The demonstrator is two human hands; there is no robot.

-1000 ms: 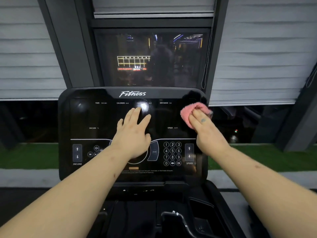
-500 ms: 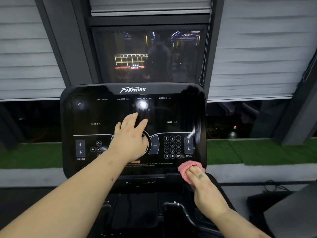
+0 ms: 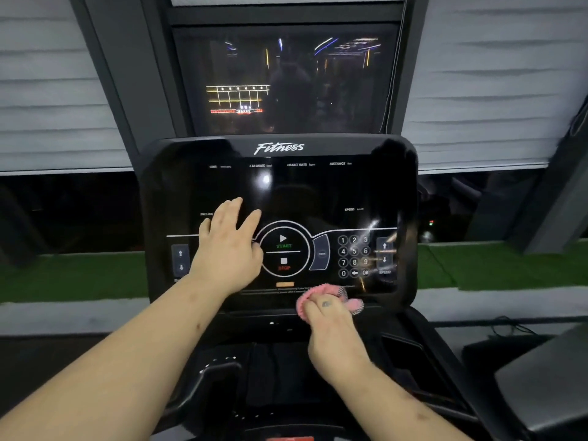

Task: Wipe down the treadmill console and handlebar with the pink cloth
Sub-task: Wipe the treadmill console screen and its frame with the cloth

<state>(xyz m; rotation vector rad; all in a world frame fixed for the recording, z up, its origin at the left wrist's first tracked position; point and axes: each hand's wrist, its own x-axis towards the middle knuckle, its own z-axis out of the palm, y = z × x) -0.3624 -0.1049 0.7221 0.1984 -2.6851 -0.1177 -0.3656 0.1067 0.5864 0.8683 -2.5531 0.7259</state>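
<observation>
Head view, slightly blurred by motion.

We note the treadmill console (image 3: pixel 318 192) at frame centre: a glossy black panel with "Fitness" lettered along its top edge. At the console's lower middle sits the round START/STOP ring (image 3: pixel 283 249), and the number keypad (image 3: pixel 353 256) is just right of that ring.

Our left hand (image 3: pixel 227 249) lies flat on the console face, just left of the ring. Its fingers are straight and spread and point toward the console's top. It grips nothing.

Our right hand (image 3: pixel 331 332) is at the console's bottom edge, below the keypad. Its fingers are curled around the bunched pink cloth (image 3: pixel 318 291) and hold it against the lower rim. One loose end of the cloth sticks out toward the console's right side.

Below the console, on its left, part of the grey curved handlebar (image 3: pixel 219 367) shows. Neither hand nor the cloth touches it.

Above the console there is a dark window pane (image 3: pixel 286 81) with coloured light streaks reflected in it. Grey slatted blinds (image 3: pixel 54 90) flank the console's upper left and right.
</observation>
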